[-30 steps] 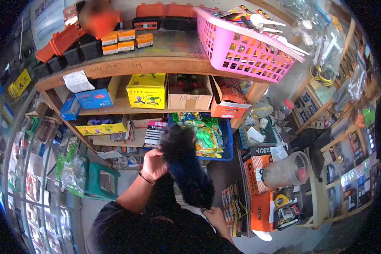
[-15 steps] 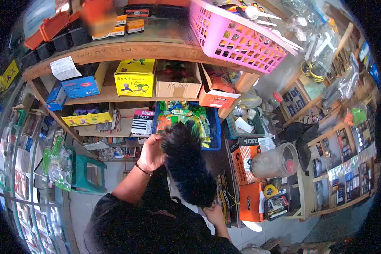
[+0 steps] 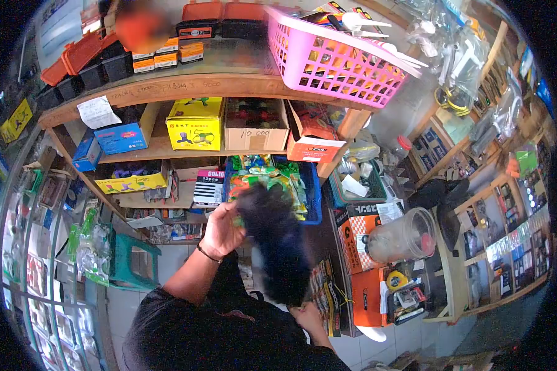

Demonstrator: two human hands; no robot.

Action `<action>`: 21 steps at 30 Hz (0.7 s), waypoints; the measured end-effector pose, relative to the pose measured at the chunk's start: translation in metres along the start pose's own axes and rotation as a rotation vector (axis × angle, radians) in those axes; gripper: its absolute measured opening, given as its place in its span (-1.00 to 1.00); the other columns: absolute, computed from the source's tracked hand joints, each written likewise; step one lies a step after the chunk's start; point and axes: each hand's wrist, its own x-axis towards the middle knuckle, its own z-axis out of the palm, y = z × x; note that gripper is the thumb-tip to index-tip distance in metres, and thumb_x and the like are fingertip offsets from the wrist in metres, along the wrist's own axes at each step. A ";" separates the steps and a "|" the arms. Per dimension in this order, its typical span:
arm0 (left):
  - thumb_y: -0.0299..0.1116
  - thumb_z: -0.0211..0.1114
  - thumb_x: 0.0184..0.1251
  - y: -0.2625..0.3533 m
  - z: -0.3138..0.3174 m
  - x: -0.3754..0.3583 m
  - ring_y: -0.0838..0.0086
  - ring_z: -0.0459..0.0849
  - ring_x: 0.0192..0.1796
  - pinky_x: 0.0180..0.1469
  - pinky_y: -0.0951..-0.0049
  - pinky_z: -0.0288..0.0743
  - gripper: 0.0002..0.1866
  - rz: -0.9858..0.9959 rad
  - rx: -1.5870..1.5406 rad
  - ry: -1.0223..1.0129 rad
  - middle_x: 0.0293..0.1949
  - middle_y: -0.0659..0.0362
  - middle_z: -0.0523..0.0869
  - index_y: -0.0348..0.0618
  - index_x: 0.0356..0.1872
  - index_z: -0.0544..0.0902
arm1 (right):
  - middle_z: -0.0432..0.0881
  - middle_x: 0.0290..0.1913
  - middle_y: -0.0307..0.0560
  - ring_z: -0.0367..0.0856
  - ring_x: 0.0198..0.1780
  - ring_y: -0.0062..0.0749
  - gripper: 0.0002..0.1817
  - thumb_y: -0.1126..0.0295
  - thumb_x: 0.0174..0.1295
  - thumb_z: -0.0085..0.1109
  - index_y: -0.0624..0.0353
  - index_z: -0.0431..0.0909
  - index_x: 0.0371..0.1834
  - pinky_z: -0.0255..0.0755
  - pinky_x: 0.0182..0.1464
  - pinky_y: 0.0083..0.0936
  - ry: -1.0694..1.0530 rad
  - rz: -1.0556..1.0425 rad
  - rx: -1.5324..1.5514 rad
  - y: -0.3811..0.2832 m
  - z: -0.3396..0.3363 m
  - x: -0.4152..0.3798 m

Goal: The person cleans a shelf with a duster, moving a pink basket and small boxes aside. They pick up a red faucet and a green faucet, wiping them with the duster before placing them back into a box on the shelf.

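Observation:
A long black fluffy duster [image 3: 281,247] slants across the middle of the head view, its outline smeared by motion. My left hand [image 3: 224,229] is at its upper left side, with the fingers curled against the fluff and partly hidden by it. At the lower end, my right hand [image 3: 307,316] is closed around the duster, and its grip is partly covered. Just beyond the duster's upper end lies a blue basket [image 3: 316,207] with green and yellow packets [image 3: 278,175].
A wooden shelf [image 3: 185,85] ahead carries cartons, including a yellow box [image 3: 195,127]. A pink basket [image 3: 340,68] overhangs its right end. To the right stand a clear plastic jar [image 3: 396,241] and orange boxes [image 3: 368,295]. A green stool [image 3: 133,263] stands left.
The view has shifted slightly. The duster looks more blurred, and its lower end and my right hand sit a little further left. Both hands remain at the duster.

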 end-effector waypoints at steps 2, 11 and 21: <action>-0.27 -0.02 0.15 -0.009 0.020 -0.006 0.31 0.46 0.01 0.08 0.34 0.32 -0.59 0.039 -0.210 0.092 -0.02 0.07 0.48 -0.23 0.01 0.36 | 0.55 -0.60 -0.05 0.52 -0.52 -0.35 -0.63 0.17 -0.09 0.20 0.32 0.53 -0.43 0.37 -0.37 -0.45 -0.048 -0.026 0.062 0.047 0.023 0.027; -0.30 -0.05 0.15 0.004 -0.015 -0.001 0.29 0.43 0.05 0.07 0.25 0.34 -0.46 0.029 0.003 0.089 0.12 0.06 0.37 -0.18 0.20 0.19 | 0.58 -0.57 -0.05 0.52 -0.52 -0.43 -0.74 0.26 -0.07 0.16 0.28 0.54 -0.48 0.36 -0.39 -0.44 -0.028 -0.102 0.154 0.033 0.024 0.024; 0.05 -0.10 0.23 0.015 -0.008 -0.004 0.21 0.41 0.09 0.11 0.20 0.27 -0.40 -0.034 0.090 0.091 0.04 0.00 0.44 -0.22 0.13 0.28 | 0.56 -0.56 0.06 0.56 -0.48 -0.23 -0.72 0.28 -0.10 0.16 0.30 0.54 -0.42 0.36 -0.38 -0.39 0.035 -0.022 0.149 0.033 0.028 0.020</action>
